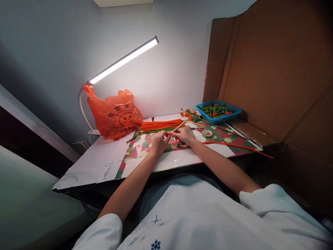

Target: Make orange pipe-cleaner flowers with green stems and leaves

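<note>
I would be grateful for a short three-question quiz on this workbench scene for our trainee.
1. True or false: the slim white bar lamp is lit.
2. What colour is the small piece at the fingertips of the left hand and right hand: A green, B orange, C blue?
3. Fill in: the shallow blue plastic basket stands to the ___ of the smiley-printed orange plastic bag.

Key: 1 true; 2 B; 3 right.

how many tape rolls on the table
1 clearly visible: the green tape roll, on the table right of the right hand. Another may be partly hidden beneath that hand.
</note>
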`<state>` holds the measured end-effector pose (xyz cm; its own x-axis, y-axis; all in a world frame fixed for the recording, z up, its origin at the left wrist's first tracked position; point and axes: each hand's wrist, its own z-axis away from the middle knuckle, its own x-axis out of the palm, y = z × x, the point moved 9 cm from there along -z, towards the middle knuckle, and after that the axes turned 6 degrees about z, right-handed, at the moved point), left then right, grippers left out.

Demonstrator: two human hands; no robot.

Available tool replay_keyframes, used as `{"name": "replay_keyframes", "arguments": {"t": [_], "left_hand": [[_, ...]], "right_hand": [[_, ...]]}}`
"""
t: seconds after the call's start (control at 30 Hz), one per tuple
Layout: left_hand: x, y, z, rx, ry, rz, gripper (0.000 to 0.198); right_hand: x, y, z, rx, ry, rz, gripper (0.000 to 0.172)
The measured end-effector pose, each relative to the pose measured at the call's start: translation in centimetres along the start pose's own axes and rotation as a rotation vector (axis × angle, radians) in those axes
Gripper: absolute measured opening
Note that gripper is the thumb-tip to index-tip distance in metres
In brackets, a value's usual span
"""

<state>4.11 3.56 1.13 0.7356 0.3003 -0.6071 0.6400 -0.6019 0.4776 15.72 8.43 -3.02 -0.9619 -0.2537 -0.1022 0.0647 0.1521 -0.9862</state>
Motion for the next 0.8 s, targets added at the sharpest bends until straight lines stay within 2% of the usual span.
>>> {"name": "replay_keyframes", "arguments": {"t": [0.17, 0.37, 0.6, 0.8], "left_hand": [[0.4, 0.0, 0.0, 0.007, -0.023, -0.007, 0.015], [1.4, -1.8, 0.0, -0.137, -0.115, 0.170, 0.022], [2.4, -1.9, 0.0, -0.250, -0.234, 0.645, 0.033], [4.0, -2.1, 0.8, -0.547, -0.297, 1.198, 0.025]], "right_hand": [[0.0, -0.2, 0.2, 0.009, -0.003, 0.000, 0.022], [0.2, -0.2, 0.1, -0.041, -0.027, -0.014, 0.029], [0.3, -1.4, 0.1, -0.162, -0.100, 0.028, 0.033], [0.0, -1.8, 0.0, -0.218, -0.110, 0.027, 0.036]]}}
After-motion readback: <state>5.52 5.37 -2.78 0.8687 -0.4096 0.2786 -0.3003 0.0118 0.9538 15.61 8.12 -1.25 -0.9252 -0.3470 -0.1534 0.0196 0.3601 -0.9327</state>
